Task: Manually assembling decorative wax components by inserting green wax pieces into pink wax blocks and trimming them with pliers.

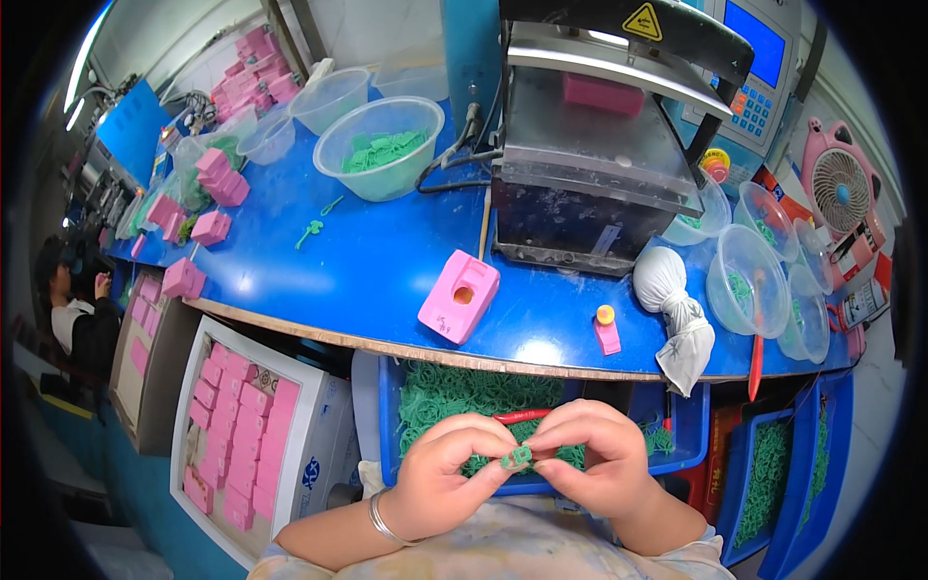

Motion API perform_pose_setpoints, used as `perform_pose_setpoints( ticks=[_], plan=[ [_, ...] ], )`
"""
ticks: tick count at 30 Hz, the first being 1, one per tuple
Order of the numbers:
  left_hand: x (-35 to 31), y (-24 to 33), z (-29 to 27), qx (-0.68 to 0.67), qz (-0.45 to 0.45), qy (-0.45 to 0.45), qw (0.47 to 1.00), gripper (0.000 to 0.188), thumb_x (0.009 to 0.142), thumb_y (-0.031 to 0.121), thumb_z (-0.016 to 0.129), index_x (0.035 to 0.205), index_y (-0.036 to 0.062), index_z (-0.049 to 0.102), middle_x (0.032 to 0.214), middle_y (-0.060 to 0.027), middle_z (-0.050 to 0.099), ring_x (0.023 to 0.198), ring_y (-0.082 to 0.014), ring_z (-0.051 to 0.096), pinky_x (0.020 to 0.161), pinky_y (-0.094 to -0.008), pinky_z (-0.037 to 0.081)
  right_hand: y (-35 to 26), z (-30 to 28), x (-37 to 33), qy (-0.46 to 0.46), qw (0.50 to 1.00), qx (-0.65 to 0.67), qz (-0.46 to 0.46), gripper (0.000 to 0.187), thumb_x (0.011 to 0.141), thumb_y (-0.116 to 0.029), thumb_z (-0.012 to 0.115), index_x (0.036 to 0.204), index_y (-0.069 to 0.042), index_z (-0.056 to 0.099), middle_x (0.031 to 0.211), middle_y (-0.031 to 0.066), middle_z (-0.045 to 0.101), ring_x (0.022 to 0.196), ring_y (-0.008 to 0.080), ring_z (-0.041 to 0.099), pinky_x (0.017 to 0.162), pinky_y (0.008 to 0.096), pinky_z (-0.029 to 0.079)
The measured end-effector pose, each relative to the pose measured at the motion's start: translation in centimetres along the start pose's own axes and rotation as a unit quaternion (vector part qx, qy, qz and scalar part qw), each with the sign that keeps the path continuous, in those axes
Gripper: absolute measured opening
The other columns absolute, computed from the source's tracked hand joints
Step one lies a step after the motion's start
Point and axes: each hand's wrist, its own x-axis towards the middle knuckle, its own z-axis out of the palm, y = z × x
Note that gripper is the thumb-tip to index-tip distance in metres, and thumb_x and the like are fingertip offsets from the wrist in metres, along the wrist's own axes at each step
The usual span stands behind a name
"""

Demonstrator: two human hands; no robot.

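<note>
Between the fingertips of both my hands is a small green openwork piece [517, 458]. My left hand [448, 474], with a silver bangle at the wrist, pinches it from the left. From the right, my right hand [597, 462] closes thumb and forefinger on it. Under the hands sits a blue tray [390, 440] with a mass of thin green pieces [474, 394]. A tool with a red handle [522, 417] lies in the tray, partly covered by my hands. Beyond the table's edge rests a pink block mould [459, 297] with a hole in its face.
A press machine [590, 184] stands on the blue table [367, 261]. Clear bowls [379, 147] hold green pieces. On the right are a tied white cloth pouch [669, 300], a red-handled tool [756, 369] and a pink fan [839, 184]. A box of pink blocks [232, 435] stands left; a person [82, 319] sits beyond.
</note>
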Motion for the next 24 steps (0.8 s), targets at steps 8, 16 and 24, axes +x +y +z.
perform_pose_setpoints(
  ticks=[8, 16, 24],
  plan=[
    [0.14, 0.62, -0.39, 0.117, 0.081, 0.015, 0.990, 0.018, 0.072, -0.003, 0.065, 0.089, 0.0008, 0.060, 0.087, -0.0104, 0.061, 0.079, -0.0238, 0.059, 0.069, -0.0329, 0.049, 0.18, 0.41, -0.23, 0.001, 0.999, -0.029, -0.029, 0.020, 0.070, 0.003, 0.067, 0.089, -0.001, 0.064, 0.083, 0.0105, 0.063, 0.075, 0.0221, 0.061, 0.068, 0.0316, 0.049],
    [-0.04, 0.44, -0.50, 0.144, 0.107, 0.011, 0.984, 0.021, 0.068, -0.005, 0.065, 0.088, 0.0010, 0.060, 0.087, -0.0110, 0.061, 0.079, -0.0260, 0.059, 0.069, -0.0345, 0.049, 0.18, 0.71, -0.08, 0.005, 0.998, -0.048, -0.032, 0.019, 0.069, 0.004, 0.066, 0.087, -0.001, 0.064, 0.082, 0.0110, 0.063, 0.074, 0.0223, 0.061, 0.067, 0.0320, 0.050],
    [0.20, 0.38, -0.70, 0.145, 0.117, 0.001, 0.982, 0.022, 0.068, -0.004, 0.067, 0.088, 0.0019, 0.061, 0.086, -0.0107, 0.061, 0.075, -0.0264, 0.059, 0.066, -0.0339, 0.048, 0.44, 0.75, 0.07, 0.004, 0.996, -0.078, -0.036, 0.020, 0.067, 0.004, 0.067, 0.086, -0.001, 0.063, 0.082, 0.0112, 0.062, 0.074, 0.0230, 0.061, 0.064, 0.0310, 0.050]
  ],
)
